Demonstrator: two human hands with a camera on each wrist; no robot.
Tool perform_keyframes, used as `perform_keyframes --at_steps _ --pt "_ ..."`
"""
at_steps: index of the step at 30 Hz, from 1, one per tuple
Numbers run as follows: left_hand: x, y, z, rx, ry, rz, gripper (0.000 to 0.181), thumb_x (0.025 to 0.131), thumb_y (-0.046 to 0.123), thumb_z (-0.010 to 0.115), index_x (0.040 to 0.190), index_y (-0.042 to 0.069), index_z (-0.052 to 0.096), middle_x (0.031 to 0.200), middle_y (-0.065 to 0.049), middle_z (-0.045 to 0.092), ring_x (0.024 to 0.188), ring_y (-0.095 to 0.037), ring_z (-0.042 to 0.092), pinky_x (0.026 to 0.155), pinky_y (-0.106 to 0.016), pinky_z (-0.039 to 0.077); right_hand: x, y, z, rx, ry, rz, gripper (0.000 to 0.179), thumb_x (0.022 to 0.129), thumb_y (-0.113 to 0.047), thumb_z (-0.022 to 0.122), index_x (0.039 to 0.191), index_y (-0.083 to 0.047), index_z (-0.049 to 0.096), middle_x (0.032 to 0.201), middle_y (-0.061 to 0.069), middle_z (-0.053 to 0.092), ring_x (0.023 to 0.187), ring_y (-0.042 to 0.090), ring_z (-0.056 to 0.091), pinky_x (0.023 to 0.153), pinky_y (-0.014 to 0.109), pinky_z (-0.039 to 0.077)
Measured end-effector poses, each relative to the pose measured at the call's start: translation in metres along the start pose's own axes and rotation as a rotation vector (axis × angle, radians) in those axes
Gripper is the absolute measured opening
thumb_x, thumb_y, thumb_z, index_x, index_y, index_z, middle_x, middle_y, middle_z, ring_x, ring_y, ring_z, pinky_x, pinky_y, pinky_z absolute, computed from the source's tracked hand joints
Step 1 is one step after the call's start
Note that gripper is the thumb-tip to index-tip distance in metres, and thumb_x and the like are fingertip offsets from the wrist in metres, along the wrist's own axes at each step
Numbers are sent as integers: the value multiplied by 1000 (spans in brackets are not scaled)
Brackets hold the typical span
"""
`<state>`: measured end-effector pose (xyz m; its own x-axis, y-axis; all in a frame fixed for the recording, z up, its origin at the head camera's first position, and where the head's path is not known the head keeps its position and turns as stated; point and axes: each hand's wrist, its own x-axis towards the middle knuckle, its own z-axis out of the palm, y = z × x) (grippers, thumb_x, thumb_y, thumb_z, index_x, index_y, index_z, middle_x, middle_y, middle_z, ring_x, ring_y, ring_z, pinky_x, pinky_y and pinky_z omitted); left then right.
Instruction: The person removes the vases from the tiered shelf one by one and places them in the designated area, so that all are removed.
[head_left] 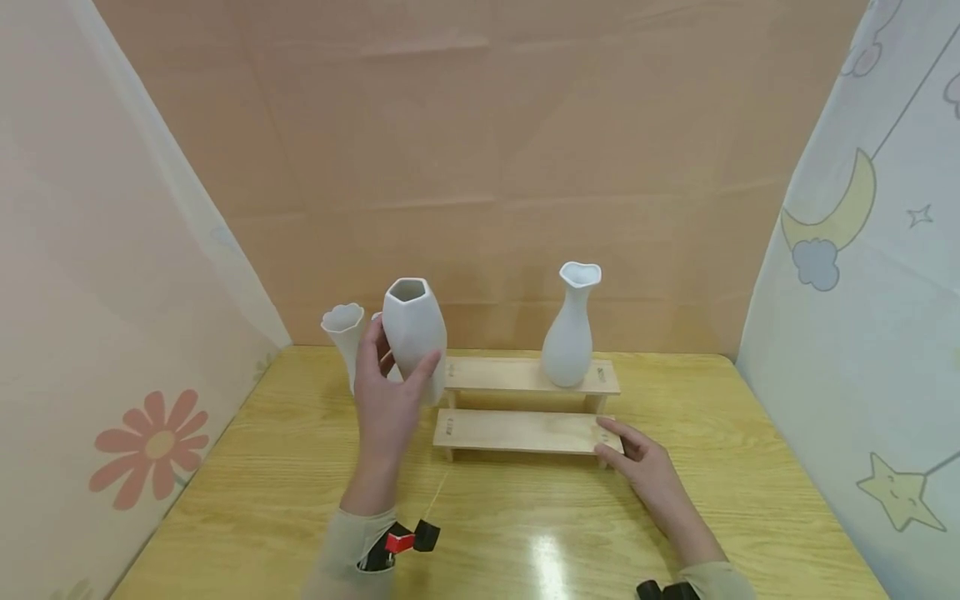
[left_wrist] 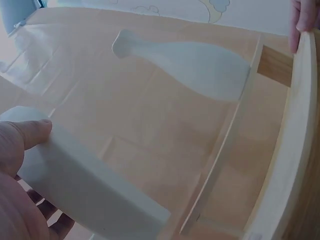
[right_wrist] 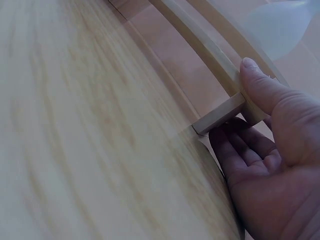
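Observation:
My left hand (head_left: pixel 386 408) grips a white faceted vase (head_left: pixel 416 333), raised left of the wooden two-step stand (head_left: pixel 517 431). In the left wrist view, the thumb presses one side of this vase (left_wrist: pixel 95 175) while the fingers curl behind it. With my right hand (head_left: pixel 648 475) I hold the right end of the stand's lower step. The right wrist view has the thumb on the step's edge and the fingers curled below, by its short leg (right_wrist: pixel 220 114). On the upper step stands a white narrow-necked vase (head_left: pixel 568 342) with a wavy rim, upright near the right end.
Behind my left hand a white vase with a scalloped rim (head_left: pixel 345 323) stands on the wood-grain table (head_left: pixel 262 467). Another white object beside it is mostly hidden. A peach backdrop (head_left: pixel 487 167) closes the back, and patterned cloths hang left and right.

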<state>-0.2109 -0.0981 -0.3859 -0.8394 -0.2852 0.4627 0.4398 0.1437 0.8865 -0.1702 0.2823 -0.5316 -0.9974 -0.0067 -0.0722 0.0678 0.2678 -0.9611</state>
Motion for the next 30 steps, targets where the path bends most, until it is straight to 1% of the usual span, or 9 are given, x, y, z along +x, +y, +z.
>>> perform_keyframes --at_steps 5,8,10,12,15,17,19,24,30 --pt "-3 -6 -16 14 4 -55 83 93 19 93 163 21 48 153 -1 56 136 -28 57 116 -55 48 0 -1 -1 -10 -7 -12 67 105 -42 77 163 -16 55 178 15 30 167 36 19 127 43 25" --pt "-5 -10 -24 25 7 -66 83 93 20 93 163 22 48 152 -2 56 136 -29 56 115 -57 48 0 -1 -1 -6 -9 -15 67 105 -41 78 163 -16 55 178 15 30 166 37 19 127 45 25" --pt "-5 -13 -29 34 13 -64 81 93 20 93 162 22 49 151 -3 56 135 -30 57 113 -59 49 0 -2 -1 -3 -11 -13 67 105 -41 78 163 -16 55 178 14 30 166 36 19 127 41 26" --pt "-6 -16 -34 47 18 -58 81 93 20 93 162 22 50 150 -3 57 133 -31 58 111 -59 50 0 -1 -1 1 -11 -12 67 105 -40 78 163 -15 55 178 14 31 167 36 18 126 33 28" --pt "-5 -21 -40 55 33 -49 81 93 17 93 161 20 50 149 -3 58 132 -31 59 109 -56 52 0 0 -1 3 -13 -14 67 105 -40 78 163 -15 55 178 14 31 167 35 18 122 21 29" --pt "-4 -26 -43 64 44 -40 81 92 15 93 161 18 51 149 -4 59 132 -30 60 109 -53 52 1 -1 -1 0 -13 -18 67 105 -40 77 163 -15 55 178 14 31 167 36 18 120 18 29" --pt "-3 -30 -46 78 56 -27 80 92 14 93 161 15 51 147 -5 59 132 -29 60 110 -50 51 1 -2 -1 -4 -11 -18 67 105 -40 78 163 -15 55 178 14 31 167 36 18 122 23 28" --pt "-1 -39 -50 103 76 -5 79 94 13 92 161 12 50 147 -8 58 133 -28 58 113 -51 49 1 -3 0 -8 -6 5 68 105 -41 78 163 -15 55 178 14 30 166 36 19 127 41 25" --pt "1 -50 -51 92 84 -16 80 94 14 91 161 12 48 149 -7 57 134 -30 57 114 -53 48 1 -3 0 3 -2 29 70 104 -42 78 164 -16 54 178 13 30 167 36 18 129 47 24"
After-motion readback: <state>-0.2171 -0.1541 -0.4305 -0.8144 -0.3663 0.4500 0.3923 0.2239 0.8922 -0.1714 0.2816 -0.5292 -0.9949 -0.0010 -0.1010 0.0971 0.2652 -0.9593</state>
